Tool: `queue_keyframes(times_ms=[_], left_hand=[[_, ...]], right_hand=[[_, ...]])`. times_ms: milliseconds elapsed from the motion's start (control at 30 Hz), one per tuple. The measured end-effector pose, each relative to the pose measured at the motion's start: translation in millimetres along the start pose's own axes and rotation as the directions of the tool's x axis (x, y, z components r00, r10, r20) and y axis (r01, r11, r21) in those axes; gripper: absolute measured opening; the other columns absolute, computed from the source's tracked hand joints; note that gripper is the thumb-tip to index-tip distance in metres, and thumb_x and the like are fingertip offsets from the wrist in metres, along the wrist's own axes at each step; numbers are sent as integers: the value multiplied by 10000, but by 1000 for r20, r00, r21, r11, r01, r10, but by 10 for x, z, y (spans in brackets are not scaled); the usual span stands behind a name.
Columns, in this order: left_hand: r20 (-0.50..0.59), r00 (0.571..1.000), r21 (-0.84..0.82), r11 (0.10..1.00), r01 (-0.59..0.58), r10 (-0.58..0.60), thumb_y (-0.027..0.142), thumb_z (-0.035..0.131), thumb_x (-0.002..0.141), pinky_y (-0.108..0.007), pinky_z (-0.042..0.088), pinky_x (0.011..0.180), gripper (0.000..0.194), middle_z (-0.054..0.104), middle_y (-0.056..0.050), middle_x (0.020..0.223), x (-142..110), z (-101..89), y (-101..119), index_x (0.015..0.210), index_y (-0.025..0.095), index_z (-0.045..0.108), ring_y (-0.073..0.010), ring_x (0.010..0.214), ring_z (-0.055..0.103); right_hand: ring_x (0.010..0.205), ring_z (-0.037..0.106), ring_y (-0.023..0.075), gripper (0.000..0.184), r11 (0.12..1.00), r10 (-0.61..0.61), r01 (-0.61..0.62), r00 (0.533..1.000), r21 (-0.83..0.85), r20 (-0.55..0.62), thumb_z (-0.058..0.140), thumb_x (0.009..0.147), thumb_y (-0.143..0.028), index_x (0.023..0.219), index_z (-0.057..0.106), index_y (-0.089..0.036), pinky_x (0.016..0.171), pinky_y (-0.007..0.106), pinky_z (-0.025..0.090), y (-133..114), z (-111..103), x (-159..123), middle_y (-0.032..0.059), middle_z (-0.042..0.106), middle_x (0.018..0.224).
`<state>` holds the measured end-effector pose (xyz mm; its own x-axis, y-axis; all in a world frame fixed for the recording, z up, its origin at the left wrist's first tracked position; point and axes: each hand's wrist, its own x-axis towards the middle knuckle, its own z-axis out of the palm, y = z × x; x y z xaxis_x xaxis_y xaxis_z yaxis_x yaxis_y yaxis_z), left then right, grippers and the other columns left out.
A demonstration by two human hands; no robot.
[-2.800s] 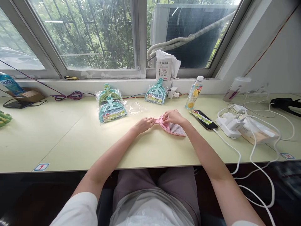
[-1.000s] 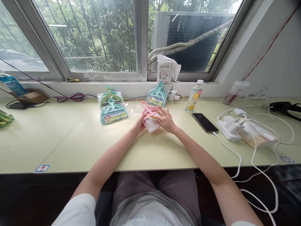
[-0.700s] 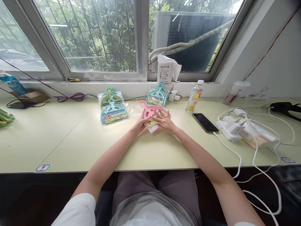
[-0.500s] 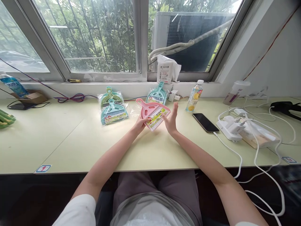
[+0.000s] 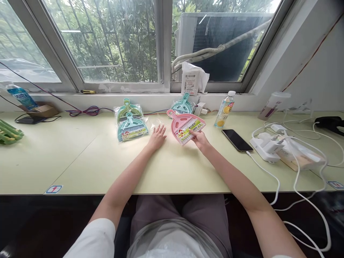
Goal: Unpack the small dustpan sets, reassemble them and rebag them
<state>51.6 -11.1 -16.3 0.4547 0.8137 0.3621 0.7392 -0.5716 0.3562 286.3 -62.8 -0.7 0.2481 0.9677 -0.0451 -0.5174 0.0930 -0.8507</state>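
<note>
Head view: the pink dustpan-and-brush set [image 5: 180, 125] was near the middle of the bench [image 5: 102, 165], its handle pointing far and left. The right hand [image 5: 201, 141] gripped its near right edge, thumb over the printed card [image 5: 192, 129] and the other fingers mostly hidden beneath. White bristles [image 5: 184, 141] showed at the near edge. Whether the set touched the bench could not be told.

Just left, the left hand [image 5: 157, 138] was palm down with its fingers open and slightly spread, holding nothing, beside a clear plastic bag [image 5: 161, 121]. Contact with that thin film was hard to judge.

The step in hand looked like 1-handed holding, with the card turned up. From that pose, any move of the set called for a firm right pinch and a level card; the left fingers were free to steady the handle.

Farther left were 2 wrapped sets, teal [image 5: 132, 129] near and green [image 5: 128, 108] far; another teal set [image 5: 181, 106] was behind the pink handle. To the right were a drink bottle [image 5: 224, 111] and a phone [image 5: 237, 140].
</note>
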Motion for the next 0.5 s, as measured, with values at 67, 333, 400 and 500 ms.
queue_keyframes(times_ms=[67,333,400,500], left_hand=[[87,996,150,989,2,-16,213,332,929,-497,204,1145,489,448,-140,1443,-10,24,-98,1405,150,423,-275,1374,351],[-11,979,-153,967,-203,204,54,482,712,-555,112,1170,312,563,-40,605,19,-120,-35,728,276,700,-237,843,604],[-36,988,-144,977,-155,152,53,490,694,-588,94,1162,284,499,-45,522,17,-160,-12,608,267,657,-252,788,599],[-95,994,-31,998,-56,53,64,488,708,-615,95,1138,244,545,-89,565,-2,-175,20,643,215,669,-281,818,613]], right_hand=[[899,695,177,253,1000,-12,12,999,2,-36,706,673,-58,861,614,-199,812,320,608,-39,-92,69,5,730,868],[951,691,197,245,997,0,-5,998,-78,-67,692,679,-58,869,612,-191,871,349,592,-131,-323,223,35,731,935],[953,690,199,238,995,-5,1,999,-95,-47,688,688,-63,874,611,-188,876,359,590,-143,-318,223,40,730,947],[958,688,202,244,994,2,-5,1000,-106,-27,687,691,-57,883,613,-188,875,373,591,-149,-286,201,41,729,961]])
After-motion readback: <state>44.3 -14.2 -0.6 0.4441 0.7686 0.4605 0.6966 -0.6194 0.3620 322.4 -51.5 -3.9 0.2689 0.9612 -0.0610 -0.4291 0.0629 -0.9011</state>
